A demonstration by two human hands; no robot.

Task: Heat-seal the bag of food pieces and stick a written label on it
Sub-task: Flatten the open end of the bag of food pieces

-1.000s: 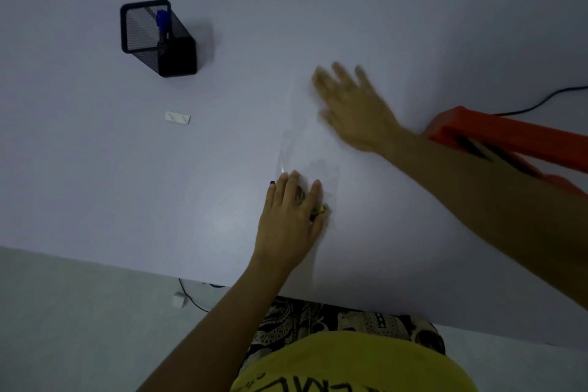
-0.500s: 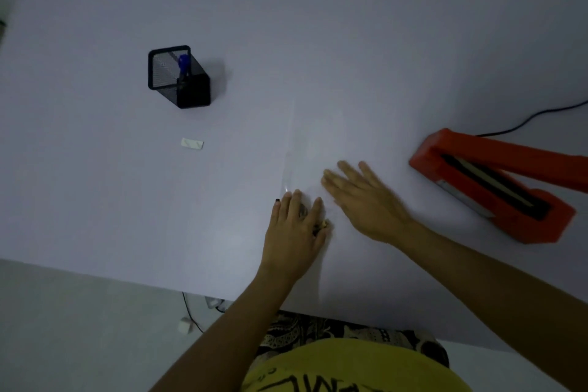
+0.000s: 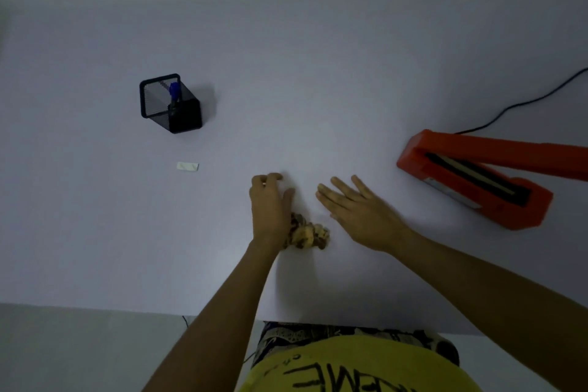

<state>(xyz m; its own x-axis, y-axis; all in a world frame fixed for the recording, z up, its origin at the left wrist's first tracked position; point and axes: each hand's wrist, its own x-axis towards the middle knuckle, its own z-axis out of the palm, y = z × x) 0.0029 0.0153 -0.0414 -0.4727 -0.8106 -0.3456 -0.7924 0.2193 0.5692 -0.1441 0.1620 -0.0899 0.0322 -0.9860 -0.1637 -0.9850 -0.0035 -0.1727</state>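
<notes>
On the white table (image 3: 95, 232) the food pieces (image 3: 307, 234) lie in a small brown and beige heap, near the front edge and about in the middle of the table. The clear bag is hard to see in this dim light, so I cannot tell where its edges run.

The left hand (image 3: 270, 207) is just left of the heap, and its heel touches the pieces or partly covers them. Its fingers are curled at the far end, as if they pinch something thin, but I cannot tell if the bag film is really between them. The right hand (image 3: 359, 216) is just right of the heap, palm down, with the fingers straight and a little spread. It holds nothing; whether it presses on the film I cannot tell.

The orange heat sealer (image 3: 474, 181) is at the right side, well apart from the hands, with its arm lifted and the dark sealing strip visible. A black cable (image 3: 521, 102) goes from it to the right edge.

At the left, a black mesh pen holder (image 3: 171, 103) stands with 1 blue pen (image 3: 174, 92) in it. A small white label (image 3: 187, 166) lies flat in front of the holder.
</notes>
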